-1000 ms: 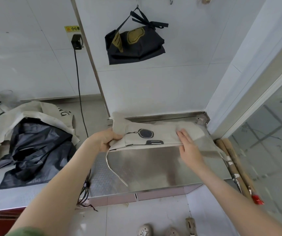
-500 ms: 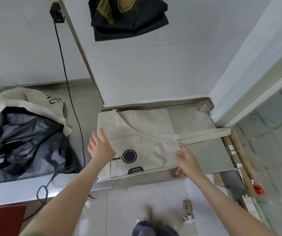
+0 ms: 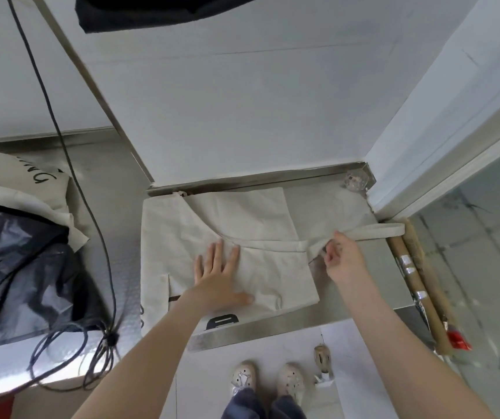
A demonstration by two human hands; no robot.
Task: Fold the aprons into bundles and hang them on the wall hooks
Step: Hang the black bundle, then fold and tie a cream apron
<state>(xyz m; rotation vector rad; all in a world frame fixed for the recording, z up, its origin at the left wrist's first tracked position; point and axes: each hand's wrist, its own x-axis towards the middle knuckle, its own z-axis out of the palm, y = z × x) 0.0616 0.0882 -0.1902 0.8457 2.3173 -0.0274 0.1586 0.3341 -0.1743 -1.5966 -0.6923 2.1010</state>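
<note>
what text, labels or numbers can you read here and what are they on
"ING", upside down, rest hidden in folds: on the cream cloth in the left pile.
On the beige apron, black print: a graphic, no letters readable.
On the cardboard tubes, red label: too blurred.

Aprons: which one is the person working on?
The beige apron flat on the steel counter: left hand presses it, right hand pinches its strap. The heaped aprons at left and the black bundle above are untouched.
</note>
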